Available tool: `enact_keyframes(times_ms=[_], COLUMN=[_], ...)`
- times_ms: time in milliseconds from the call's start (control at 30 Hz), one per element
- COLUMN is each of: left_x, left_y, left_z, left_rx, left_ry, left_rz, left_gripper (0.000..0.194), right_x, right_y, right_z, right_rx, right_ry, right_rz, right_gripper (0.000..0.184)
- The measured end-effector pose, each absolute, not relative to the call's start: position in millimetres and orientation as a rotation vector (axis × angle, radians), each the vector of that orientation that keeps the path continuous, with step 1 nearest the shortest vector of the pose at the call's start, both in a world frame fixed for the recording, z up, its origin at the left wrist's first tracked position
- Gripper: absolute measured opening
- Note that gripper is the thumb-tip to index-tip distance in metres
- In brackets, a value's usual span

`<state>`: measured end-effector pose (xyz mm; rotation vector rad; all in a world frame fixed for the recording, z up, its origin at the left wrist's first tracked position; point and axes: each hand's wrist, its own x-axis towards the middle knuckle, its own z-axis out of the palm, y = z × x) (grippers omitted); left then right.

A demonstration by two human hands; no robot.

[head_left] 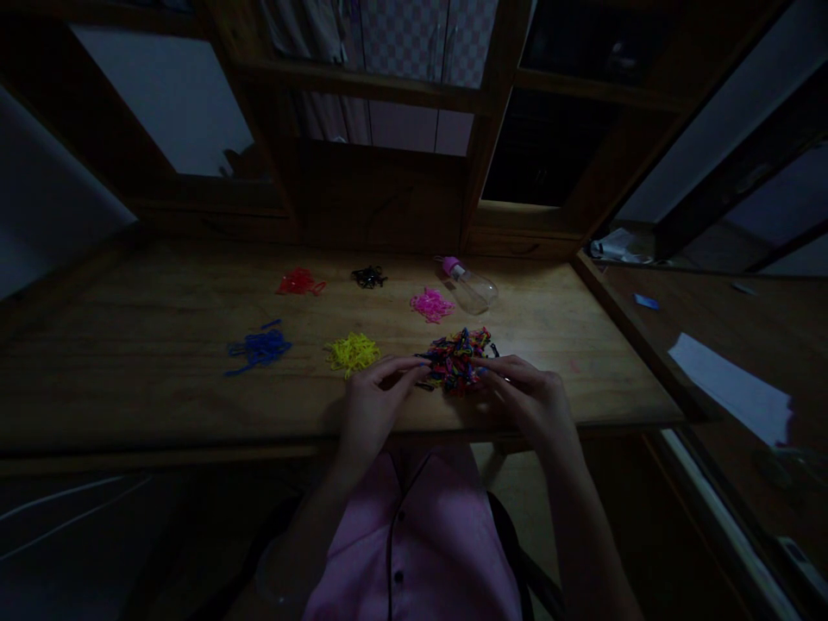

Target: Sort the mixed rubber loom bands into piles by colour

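Note:
A mixed pile of small coloured rubber bands (pixel 458 355) lies on the wooden desk (pixel 161 397) near its front edge. My left hand (pixel 375 401) reaches into the pile's left side with its fingertips pinched together. At the pile's right side, my right hand (pixel 527 397) has its fingers curled on the bands. What each pinch holds is too small and dark to make out. Sorted heaps lie beyond: yellow (pixel 351 352), blue (pixel 259 349), red (pixel 298 282), black (pixel 368 277) and pink (pixel 431 304).
A clear plastic bottle with a pink cap (pixel 469 286) lies on its side behind the pink heap. A wooden shelf unit rises at the back. To the right, a second surface carries white paper (pixel 730 388) and small items. The room is dim.

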<state>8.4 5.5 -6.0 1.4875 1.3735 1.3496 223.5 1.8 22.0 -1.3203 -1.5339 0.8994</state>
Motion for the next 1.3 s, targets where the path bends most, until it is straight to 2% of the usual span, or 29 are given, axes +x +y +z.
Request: enact_keyframes(times_ms=[467,600,733,833,1100,1300], left_x=[6,8,6,5,9,9], left_y=[11,11,11,11,10,7], left_z=[-5,-5,-5,-5,-6,1], left_rx=[1.148,1.169,1.208,1.197,1.053,0.962], left_ry=[1.184,1.165,1.138,1.123,1.108,1.092], left_rz=[1.298,1.324,1.322,1.303,1.322,1.316], left_gripper=[0.031,0.027,0.025,0.025,0.028,0.029], right_x=[200,186,172,167,178,188], right_y=[-3,-3,-2,1,0,7], right_z=[31,31,25,18,22,25], right_rx=[-1.247,-1.204,-1.089,-1.012,-1.058,-1.266], right_ry=[-1.526,-1.349,-1.135,-1.053,-0.961,-1.141], right_rz=[0.907,1.123,1.407,1.491,1.424,1.084], right_gripper=[0.022,0.021,0.031,0.034,0.027,0.022])
